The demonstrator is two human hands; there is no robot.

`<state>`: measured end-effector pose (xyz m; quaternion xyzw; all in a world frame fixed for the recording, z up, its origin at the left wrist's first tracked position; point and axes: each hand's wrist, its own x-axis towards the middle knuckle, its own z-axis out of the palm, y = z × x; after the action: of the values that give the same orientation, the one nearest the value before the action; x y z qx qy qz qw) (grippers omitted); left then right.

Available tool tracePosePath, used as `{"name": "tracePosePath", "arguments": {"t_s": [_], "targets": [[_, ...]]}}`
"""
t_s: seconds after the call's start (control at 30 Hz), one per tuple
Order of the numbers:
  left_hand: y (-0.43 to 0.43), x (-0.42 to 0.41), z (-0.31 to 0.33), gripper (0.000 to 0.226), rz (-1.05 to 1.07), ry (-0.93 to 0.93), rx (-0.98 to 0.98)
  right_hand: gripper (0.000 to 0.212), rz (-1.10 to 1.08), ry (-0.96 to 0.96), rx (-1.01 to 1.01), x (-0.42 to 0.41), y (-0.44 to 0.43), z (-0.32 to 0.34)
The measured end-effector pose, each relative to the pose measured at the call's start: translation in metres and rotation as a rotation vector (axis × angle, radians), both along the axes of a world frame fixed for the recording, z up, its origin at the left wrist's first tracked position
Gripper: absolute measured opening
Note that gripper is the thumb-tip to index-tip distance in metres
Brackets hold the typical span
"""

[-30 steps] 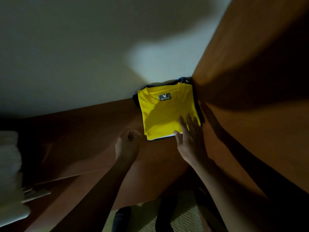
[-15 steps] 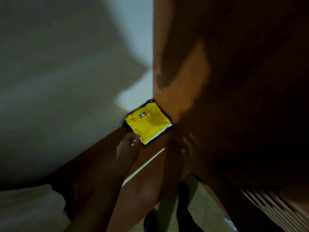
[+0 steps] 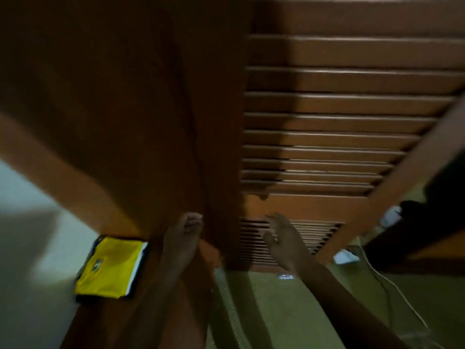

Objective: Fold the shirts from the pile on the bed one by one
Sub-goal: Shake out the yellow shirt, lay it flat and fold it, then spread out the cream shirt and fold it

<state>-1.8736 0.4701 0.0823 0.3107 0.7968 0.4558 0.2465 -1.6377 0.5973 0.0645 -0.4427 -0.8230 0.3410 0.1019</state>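
Both hands have come away from the folded yellow shirt (image 3: pixel 110 267), which the right hand was pressing a second ago. The view has swung right, so the shirt now sits low on the left instead of in the middle.

A brown louvred door (image 3: pixel 339 109), only partly seen half a second ago, now fills the upper right. Beside it on the left stands a broad, plain wooden panel (image 3: pixel 125 96). Greenish floor (image 3: pixel 289 311) spreads below the door.

The desk (image 3: pixel 100 328) runs along the pale wall (image 3: pixel 30 248) at lower left. At its far corner, against the foot of the panel, lies the yellow shirt. It tops a small stack whose dark and white edges show beneath it.

The left hand (image 3: pixel 182 238) is raised at the panel's near edge, just right of the shirt and clear of it. Its fingers (image 3: pixel 193 219) are curled in together and seem to hold nothing, though the blur hides detail. The right hand (image 3: pixel 284 240) hangs before the door's lower slats, fingers (image 3: pixel 273 217) spread apart. A thin white cable (image 3: pixel 385 280) trails over the floor on the right.
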Motion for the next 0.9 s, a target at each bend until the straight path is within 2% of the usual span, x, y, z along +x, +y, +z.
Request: {"name": "tracePosePath", "arguments": {"t_s": [0.17,0.33,0.43,0.57,0.73,0.9], "targets": [[0.079,0.135,0.026,0.018,-0.383,0.028,0.022,0.044,-0.326,0.064,0.029,0.154,0.002,0.023],[0.136,0.298,0.05,0.004,-0.687,0.012,0.039,0.041,-0.603,0.085,0.05,0.318,-0.027,0.053],[0.153,0.405,0.058,0.014,-0.872,0.034,0.05,0.042,-0.746,0.068,0.063,0.413,-0.055,0.063],[0.151,0.551,0.07,0.015,-1.113,0.075,0.078,0.04,-0.919,0.012,0.105,0.529,-0.106,0.069],[0.126,0.717,0.074,0.012,-1.441,0.065,0.104,0.044,-1.286,0.052,0.102,0.643,-0.183,0.068],[0.075,0.869,0.072,0.007,-1.758,0.141,0.125,0.044,-1.647,0.036,0.145,0.731,-0.266,0.067]]}}
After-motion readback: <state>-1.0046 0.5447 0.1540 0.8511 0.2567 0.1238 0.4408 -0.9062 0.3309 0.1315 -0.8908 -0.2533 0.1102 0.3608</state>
